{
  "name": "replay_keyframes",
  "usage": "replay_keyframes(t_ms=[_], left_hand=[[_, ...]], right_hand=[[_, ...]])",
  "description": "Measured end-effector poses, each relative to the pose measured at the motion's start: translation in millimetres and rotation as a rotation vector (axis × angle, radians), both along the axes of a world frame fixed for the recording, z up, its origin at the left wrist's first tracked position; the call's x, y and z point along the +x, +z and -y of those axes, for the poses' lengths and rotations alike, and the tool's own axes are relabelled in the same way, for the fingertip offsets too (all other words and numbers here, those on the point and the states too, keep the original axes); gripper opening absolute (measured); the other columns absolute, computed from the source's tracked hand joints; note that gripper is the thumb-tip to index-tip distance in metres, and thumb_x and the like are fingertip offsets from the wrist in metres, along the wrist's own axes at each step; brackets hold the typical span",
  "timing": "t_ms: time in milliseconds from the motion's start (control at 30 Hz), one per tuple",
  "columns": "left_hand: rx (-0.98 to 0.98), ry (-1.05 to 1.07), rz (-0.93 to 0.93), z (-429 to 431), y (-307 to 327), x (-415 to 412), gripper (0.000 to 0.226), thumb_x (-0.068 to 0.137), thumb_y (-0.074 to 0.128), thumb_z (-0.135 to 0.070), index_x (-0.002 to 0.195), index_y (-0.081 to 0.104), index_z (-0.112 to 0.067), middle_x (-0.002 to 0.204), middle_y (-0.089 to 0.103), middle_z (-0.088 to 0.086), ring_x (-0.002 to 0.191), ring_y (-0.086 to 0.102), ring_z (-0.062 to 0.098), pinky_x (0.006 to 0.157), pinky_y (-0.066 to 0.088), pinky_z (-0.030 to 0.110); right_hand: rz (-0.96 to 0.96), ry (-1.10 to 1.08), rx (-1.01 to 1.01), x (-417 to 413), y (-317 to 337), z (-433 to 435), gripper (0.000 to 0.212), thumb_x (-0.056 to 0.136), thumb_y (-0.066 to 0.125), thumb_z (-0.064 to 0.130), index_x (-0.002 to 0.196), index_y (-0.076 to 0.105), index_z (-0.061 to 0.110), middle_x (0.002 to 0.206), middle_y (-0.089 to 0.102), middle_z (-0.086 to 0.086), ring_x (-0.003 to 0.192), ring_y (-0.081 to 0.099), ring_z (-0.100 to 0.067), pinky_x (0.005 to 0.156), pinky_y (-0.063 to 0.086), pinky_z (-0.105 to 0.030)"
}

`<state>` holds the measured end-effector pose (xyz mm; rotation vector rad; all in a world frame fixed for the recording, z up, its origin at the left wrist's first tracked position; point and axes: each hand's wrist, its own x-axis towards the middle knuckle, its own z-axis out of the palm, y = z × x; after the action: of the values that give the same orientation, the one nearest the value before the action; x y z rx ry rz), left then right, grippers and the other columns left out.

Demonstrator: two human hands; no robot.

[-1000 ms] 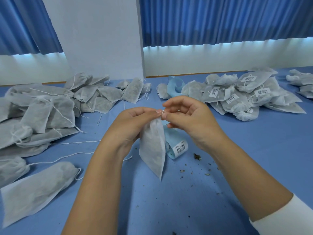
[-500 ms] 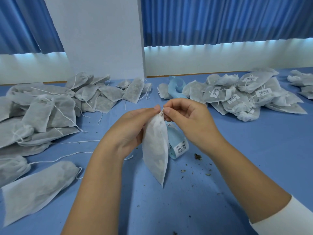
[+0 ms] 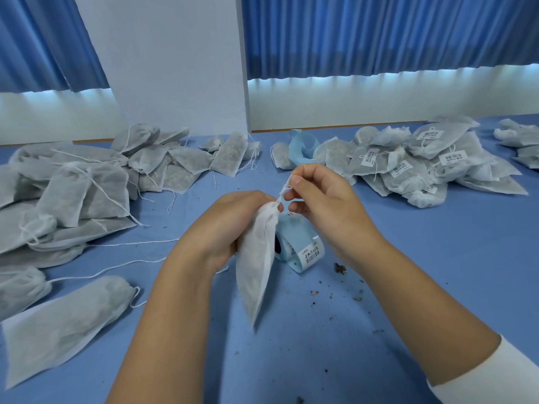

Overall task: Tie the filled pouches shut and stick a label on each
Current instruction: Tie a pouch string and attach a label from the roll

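My left hand [image 3: 230,225] grips the gathered neck of a filled white fabric pouch [image 3: 258,266], which hangs down over the blue table. Just above and to the right, my right hand [image 3: 323,199] pinches the pouch's white drawstring [image 3: 285,189] and holds it up from the neck. A roll of light-blue backing with white barcode labels [image 3: 303,246] lies on the table right behind the pouch, partly hidden by it. Unlabelled pouches [image 3: 87,185] are heaped at the left. Pouches with labels [image 3: 414,161] are piled at the back right.
One filled pouch [image 3: 64,325] lies alone at the near left with loose strings beside it. Dark herb crumbs [image 3: 339,268] are scattered on the blue tabletop [image 3: 437,258] to the right of the label roll. A white pillar and blue curtains stand behind the table.
My right hand has risen and pulled the drawstring up from the pouch's neck, which has bunched tighter in my left hand. The pouch has shifted slightly right.
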<state>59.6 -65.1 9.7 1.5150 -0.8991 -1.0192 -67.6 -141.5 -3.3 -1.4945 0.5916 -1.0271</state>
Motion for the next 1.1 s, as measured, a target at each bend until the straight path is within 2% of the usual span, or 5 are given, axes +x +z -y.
replay_keyframes(t_ms=[300, 600, 767, 867, 1100], left_hand=[[-0.056, -0.050, 0.082, 1.0, -0.3, -2.3, 0.032, 0.089, 0.065, -0.022, 0.057, 0.066, -0.027, 0.056, 0.053, -0.008, 0.050, 0.049, 0.007, 0.079, 0.038, 0.037], [-0.114, 0.071, 0.262, 10.6, -7.2, -11.6, 0.020, 0.099, 0.055, -0.026, 0.080, 0.061, -0.030, 0.065, 0.060, -0.006, 0.061, 0.048, 0.020, 0.070, 0.042, 0.035], [-0.160, 0.091, 0.490, 14.4, -14.3, -19.3, 0.018, 0.101, 0.048, -0.025, 0.083, 0.052, -0.028, 0.040, 0.039, -0.017, 0.037, 0.034, 0.005, 0.040, 0.026, 0.014], [-0.140, 0.101, 0.537, 16.6, -14.8, -22.8, 0.018, 0.101, 0.045, -0.023, 0.084, 0.050, -0.027, 0.033, 0.035, -0.016, 0.032, 0.034, 0.006, 0.035, 0.025, 0.016], [-0.122, 0.091, 0.616, 20.2, -15.1, -30.8, 0.021, 0.102, 0.047, -0.026, 0.082, 0.048, -0.030, 0.034, 0.035, -0.012, 0.034, 0.038, 0.004, 0.039, 0.028, 0.019]], right_hand=[[0.111, 0.000, 0.167, -3.3, 4.5, 3.6, 0.017, 0.098, 0.054, 0.010, 0.084, 0.062, 0.015, 0.080, 0.060, 0.001, 0.071, 0.060, -0.007, 0.062, 0.049, -0.019], [0.125, -0.098, 0.154, -3.5, 2.3, 10.5, 0.011, 0.098, 0.052, 0.007, 0.091, 0.059, 0.012, 0.077, 0.061, 0.005, 0.062, 0.057, -0.001, 0.062, 0.050, -0.017], [-0.157, -0.319, -0.349, -8.1, -5.1, 16.0, 0.017, 0.097, 0.050, 0.006, 0.089, 0.051, 0.021, 0.084, 0.056, 0.012, 0.066, 0.049, -0.001, 0.068, 0.043, -0.014], [-0.321, -0.426, -0.670, -11.1, -9.6, 18.4, 0.010, 0.096, 0.049, 0.004, 0.094, 0.052, 0.014, 0.089, 0.051, 0.007, 0.072, 0.045, -0.005, 0.067, 0.034, -0.013], [-0.471, -0.531, -0.857, -14.2, -11.5, 24.3, 0.010, 0.095, 0.050, 0.003, 0.101, 0.057, 0.000, 0.101, 0.056, -0.013, 0.086, 0.050, -0.024, 0.074, 0.036, -0.027]])
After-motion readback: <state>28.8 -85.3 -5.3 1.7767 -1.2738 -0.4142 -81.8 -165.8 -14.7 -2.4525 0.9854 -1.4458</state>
